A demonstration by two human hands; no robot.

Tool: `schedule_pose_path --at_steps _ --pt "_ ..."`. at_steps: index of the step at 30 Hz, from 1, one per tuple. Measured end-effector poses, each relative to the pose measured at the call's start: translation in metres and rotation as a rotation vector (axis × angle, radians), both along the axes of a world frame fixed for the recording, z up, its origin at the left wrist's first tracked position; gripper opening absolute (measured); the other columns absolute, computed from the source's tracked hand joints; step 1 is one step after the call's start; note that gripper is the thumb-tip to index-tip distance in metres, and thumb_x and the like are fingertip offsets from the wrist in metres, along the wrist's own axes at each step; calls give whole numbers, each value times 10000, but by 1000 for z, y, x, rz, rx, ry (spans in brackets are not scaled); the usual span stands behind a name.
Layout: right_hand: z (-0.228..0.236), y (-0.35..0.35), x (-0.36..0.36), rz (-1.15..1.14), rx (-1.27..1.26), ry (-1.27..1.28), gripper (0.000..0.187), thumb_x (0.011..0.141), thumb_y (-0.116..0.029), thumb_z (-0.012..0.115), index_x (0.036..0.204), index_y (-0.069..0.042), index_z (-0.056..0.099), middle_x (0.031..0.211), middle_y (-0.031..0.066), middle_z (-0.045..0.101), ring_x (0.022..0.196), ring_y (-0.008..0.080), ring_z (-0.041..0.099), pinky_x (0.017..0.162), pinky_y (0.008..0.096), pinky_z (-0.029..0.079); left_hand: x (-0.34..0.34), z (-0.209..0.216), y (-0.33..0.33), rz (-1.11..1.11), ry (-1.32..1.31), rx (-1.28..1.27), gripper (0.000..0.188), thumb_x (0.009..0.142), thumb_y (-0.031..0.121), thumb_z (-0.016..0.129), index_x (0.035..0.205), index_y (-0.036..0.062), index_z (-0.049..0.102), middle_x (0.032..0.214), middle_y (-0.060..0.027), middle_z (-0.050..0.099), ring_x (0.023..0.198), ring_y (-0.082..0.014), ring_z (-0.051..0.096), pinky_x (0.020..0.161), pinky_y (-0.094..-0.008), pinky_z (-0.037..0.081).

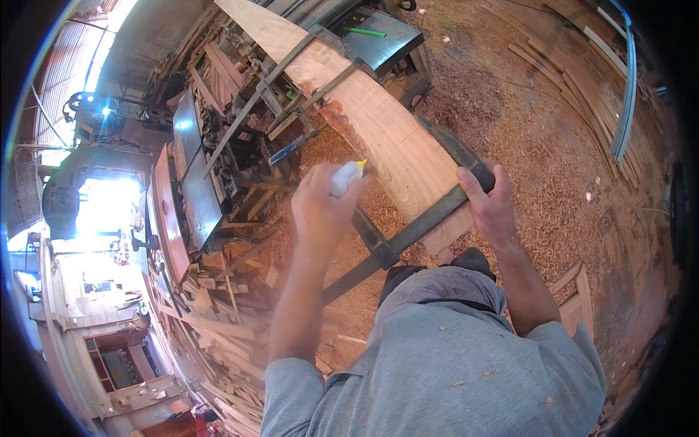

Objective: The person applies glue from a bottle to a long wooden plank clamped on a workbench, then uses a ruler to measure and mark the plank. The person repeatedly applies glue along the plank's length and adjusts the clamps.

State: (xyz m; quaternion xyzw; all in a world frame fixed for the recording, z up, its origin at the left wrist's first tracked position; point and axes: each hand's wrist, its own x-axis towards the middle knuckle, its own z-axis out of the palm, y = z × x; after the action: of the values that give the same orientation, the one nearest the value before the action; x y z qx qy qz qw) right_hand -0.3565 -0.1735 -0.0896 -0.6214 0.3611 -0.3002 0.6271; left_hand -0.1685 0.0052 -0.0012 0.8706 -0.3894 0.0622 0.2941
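Observation:
A long, pale wooden board (pixel 408 146) stretches away in front of me, with a rough, reddish-brown patch (pixel 335 116) along its left edge. My left hand (pixel 314 207) is closed around a small white squeeze bottle (pixel 342 180) with a yellow tip, held tilted beside the board's left edge. At the near right corner, my right hand (pixel 495 207) is wrapped round the dark end of a metal bar clamp (pixel 429 224). This clamp's bar crosses the near end of the board. Farther along, another bar clamp (pixel 273 76) spans it.
Machine tables (pixel 198 189) and heaps of wood offcuts (pixel 226 320) stand at left. A metal-topped table (pixel 382 40) with a green stick is beyond the board. Wood shavings (pixel 539 160) cover the floor; long planks (pixel 590 95) lie at right. A blue-handled clamp screw (pixel 291 148) juts out at left.

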Motion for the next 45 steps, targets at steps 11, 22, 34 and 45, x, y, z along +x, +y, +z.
schedule_pose_path --at_steps 11,22,34,45 --pt "0 0 -1 10 3 29 426 945 -377 727 1073 -2 571 892 28 590 809 105 560 700 281 487 -13 1 2 -35 -32 54 253 773 166 834 918 15 692 837 -120 684 736 -244 675 665 -341 527" --pt "3 1 0 -4 -7 22 405 944 -369 728 1053 -6 587 901 37 610 811 104 571 705 276 490 -25 -2 14 -55 8 58 238 786 150 829 928 17 693 854 -121 691 755 -241 683 664 -348 533" --pt "7 2 0 0 47 5 448 928 -366 741 1075 22 572 928 64 608 840 125 580 723 283 493 -26 -3 19 -57 34 38 258 784 154 830 953 17 691 867 -127 696 779 -245 693 678 -346 538" --pt "8 1 2 -16 -3 21 426 917 -301 755 1095 43 577 973 78 623 870 131 569 751 299 483 25 -9 17 97 253 -144 340 802 149 822 1100 30 709 917 -47 701 813 -106 645 732 -273 523"
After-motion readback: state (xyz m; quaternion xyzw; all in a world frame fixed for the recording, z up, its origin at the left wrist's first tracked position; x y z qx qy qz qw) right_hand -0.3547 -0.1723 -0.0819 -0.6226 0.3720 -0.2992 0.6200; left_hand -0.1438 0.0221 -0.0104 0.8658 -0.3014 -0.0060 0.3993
